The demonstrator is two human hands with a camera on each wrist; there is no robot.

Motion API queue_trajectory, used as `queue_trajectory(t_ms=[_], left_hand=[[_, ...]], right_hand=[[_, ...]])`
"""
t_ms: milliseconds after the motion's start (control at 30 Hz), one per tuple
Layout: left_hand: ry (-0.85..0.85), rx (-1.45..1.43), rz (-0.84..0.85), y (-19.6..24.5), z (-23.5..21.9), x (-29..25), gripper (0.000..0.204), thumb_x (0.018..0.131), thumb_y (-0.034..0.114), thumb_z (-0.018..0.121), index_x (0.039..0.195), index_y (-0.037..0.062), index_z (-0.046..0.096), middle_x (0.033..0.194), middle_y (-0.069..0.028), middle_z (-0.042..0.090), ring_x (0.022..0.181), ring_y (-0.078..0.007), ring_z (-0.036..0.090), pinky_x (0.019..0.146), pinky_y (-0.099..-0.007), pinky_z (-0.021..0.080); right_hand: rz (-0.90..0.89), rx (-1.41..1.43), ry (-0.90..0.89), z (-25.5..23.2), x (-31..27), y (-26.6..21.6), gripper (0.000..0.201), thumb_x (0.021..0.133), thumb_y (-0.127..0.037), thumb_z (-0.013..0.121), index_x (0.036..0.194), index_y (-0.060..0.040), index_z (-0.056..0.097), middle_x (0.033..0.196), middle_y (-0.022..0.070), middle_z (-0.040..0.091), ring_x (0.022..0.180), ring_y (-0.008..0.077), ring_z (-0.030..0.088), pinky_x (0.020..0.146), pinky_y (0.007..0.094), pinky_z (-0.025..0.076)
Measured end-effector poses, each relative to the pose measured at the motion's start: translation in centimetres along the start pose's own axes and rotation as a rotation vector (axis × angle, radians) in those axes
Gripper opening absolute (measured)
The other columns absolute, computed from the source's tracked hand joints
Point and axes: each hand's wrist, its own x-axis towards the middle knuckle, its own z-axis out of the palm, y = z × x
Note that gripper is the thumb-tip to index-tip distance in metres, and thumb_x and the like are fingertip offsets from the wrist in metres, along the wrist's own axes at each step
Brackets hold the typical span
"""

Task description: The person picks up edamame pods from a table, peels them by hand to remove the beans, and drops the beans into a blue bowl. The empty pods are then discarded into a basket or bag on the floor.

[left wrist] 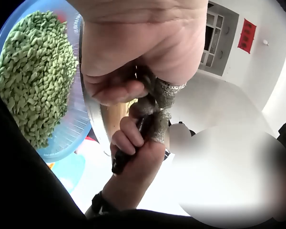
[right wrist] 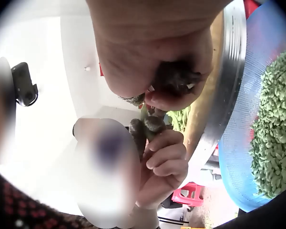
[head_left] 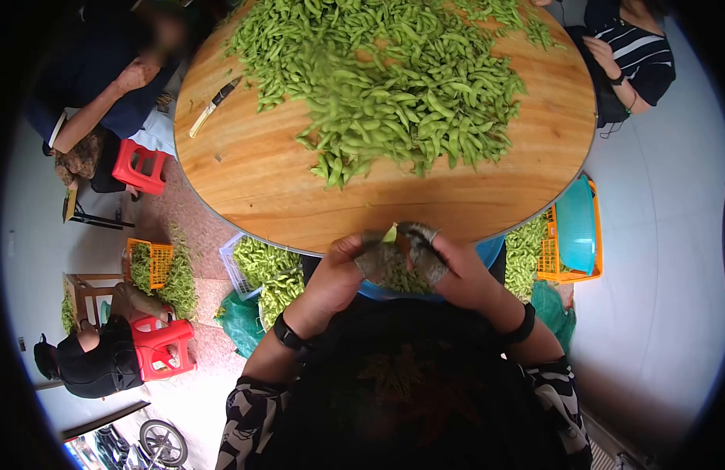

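Note:
In the head view both hands meet just past the table's near edge, over a blue basket (left wrist: 62, 151) of green beans (left wrist: 38, 71). My left hand (head_left: 335, 274) pinches a green soybean pod (head_left: 390, 233) between thumb and fingers. Close beside it, my right hand (head_left: 466, 274) curls its fingers round a dark-handled tool (left wrist: 119, 164), whose working end is hidden between the hands. Grey mesh wraps (left wrist: 167, 93) cover thumbs and fingertips. A large heap of soybean pods (head_left: 409, 94) lies on the round wooden table (head_left: 261, 188).
A folding knife (head_left: 213, 106) lies at the table's left. Baskets of pods (head_left: 264, 262) stand below on both sides, with an orange crate (head_left: 570, 274) at right. Two people sit at the table; another sits lower left near red stools (head_left: 163, 345).

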Motion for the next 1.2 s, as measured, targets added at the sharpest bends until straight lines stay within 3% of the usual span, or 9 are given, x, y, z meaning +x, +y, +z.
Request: queue_trajectory(t_ms=[200, 400, 467, 567, 633, 900, 967, 1033, 1200], left_hand=[[-0.001, 0.333, 0.179, 0.0, 0.9, 0.5, 0.012, 0.091, 0.003, 0.059, 0.101, 0.0004, 0.066, 0.092, -0.0039, 0.067, 0.077, -0.0092, 0.057, 0.068, -0.0257, 0.047], [0.086, 0.954, 0.465, -0.1, 0.7, -0.1, 0.010, 0.088, 0.004, 0.062, 0.097, 0.0006, 0.065, 0.087, -0.0089, 0.067, 0.076, -0.0171, 0.062, 0.067, -0.0296, 0.050], [0.149, 1.290, 0.662, -0.1, 0.6, -0.2, 0.010, 0.087, 0.004, 0.063, 0.096, 0.0011, 0.065, 0.082, -0.0105, 0.066, 0.074, -0.0208, 0.063, 0.065, -0.0303, 0.050], [0.175, 1.545, 0.887, -0.4, 0.1, 0.1, 0.014, 0.082, 0.007, 0.067, 0.095, 0.0011, 0.066, 0.073, -0.0128, 0.061, 0.065, -0.0266, 0.060, 0.060, -0.0327, 0.049], [0.114, 1.090, 0.711, -0.5, -0.1, 0.2, 0.016, 0.083, 0.010, 0.068, 0.095, 0.0011, 0.065, 0.068, -0.0097, 0.058, 0.058, -0.0221, 0.056, 0.056, -0.0338, 0.047], [0.044, 0.956, 0.535, 0.3, 0.4, 0.2, 0.014, 0.081, 0.014, 0.067, 0.081, 0.0024, 0.059, 0.070, -0.0100, 0.057, 0.055, -0.0174, 0.053, 0.054, -0.0308, 0.045], [0.037, 0.936, 0.536, 1.0, 0.7, 0.5, 0.015, 0.081, 0.015, 0.066, 0.078, 0.0025, 0.058, 0.070, -0.0100, 0.056, 0.055, -0.0167, 0.052, 0.053, -0.0303, 0.044], [0.047, 1.728, 0.802, 1.8, 0.7, 0.0, 0.010, 0.072, 0.010, 0.062, 0.074, 0.0051, 0.054, 0.072, -0.0098, 0.055, 0.058, -0.0213, 0.055, 0.057, -0.0330, 0.047], [0.171, 1.858, 0.907, 0.7, 1.2, 1.0, 0.013, 0.064, 0.010, 0.060, 0.074, 0.0069, 0.052, 0.075, -0.0090, 0.054, 0.066, -0.0247, 0.057, 0.058, -0.0361, 0.048]], right_hand=[[-0.027, 0.021, -0.081, 0.3, -0.2, 0.2, 0.035, 0.084, -0.003, 0.056, 0.118, 0.0024, 0.054, 0.083, 0.0136, 0.063, 0.073, 0.0256, 0.064, 0.067, 0.0340, 0.049], [-0.026, -0.019, -0.064, 0.5, 0.0, 0.1, 0.051, 0.085, 0.002, 0.049, 0.135, -0.0057, 0.046, 0.083, 0.0019, 0.060, 0.068, 0.0110, 0.055, 0.064, 0.0238, 0.046], [0.415, 0.439, -0.164, -0.1, 0.7, -2.0, 0.031, 0.094, -0.008, 0.048, 0.125, -0.0071, 0.052, 0.081, 0.0017, 0.059, 0.060, 0.0093, 0.051, 0.054, 0.0235, 0.041], [0.642, 0.700, -0.199, -0.3, 0.9, -1.1, 0.028, 0.097, -0.013, 0.046, 0.125, -0.0097, 0.052, 0.079, -0.0032, 0.054, 0.055, 0.0034, 0.040, 0.047, 0.0195, 0.032], [0.621, 0.714, -0.224, -0.4, 1.1, -1.6, 0.027, 0.098, -0.014, 0.047, 0.123, -0.0095, 0.053, 0.078, -0.0029, 0.054, 0.053, 0.0030, 0.037, 0.045, 0.0194, 0.029], [0.529, 0.928, -0.326, -0.8, 0.8, -0.5, 0.023, 0.097, -0.017, 0.048, 0.117, -0.0088, 0.055, 0.074, -0.0024, 0.054, 0.047, 0.0040, 0.038, 0.043, 0.0197, 0.030], [0.553, 0.492, -0.179, -0.2, 0.2, -0.4, 0.022, 0.095, -0.015, 0.049, 0.113, -0.0077, 0.057, 0.073, 0.0000, 0.057, 0.048, 0.0061, 0.046, 0.043, 0.0219, 0.035], [0.523, 0.358, -0.174, -0.4, 0.3, -1.1, 0.024, 0.093, -0.013, 0.049, 0.114, -0.0068, 0.058, 0.073, 0.0013, 0.059, 0.051, 0.0073, 0.049, 0.045, 0.0231, 0.039], [0.220, 0.119, -0.045, 0.0, 0.6, -2.2, 0.031, 0.087, -0.007, 0.050, 0.116, -0.0031, 0.058, 0.076, 0.0048, 0.063, 0.060, 0.0109, 0.057, 0.055, 0.0263, 0.047]])
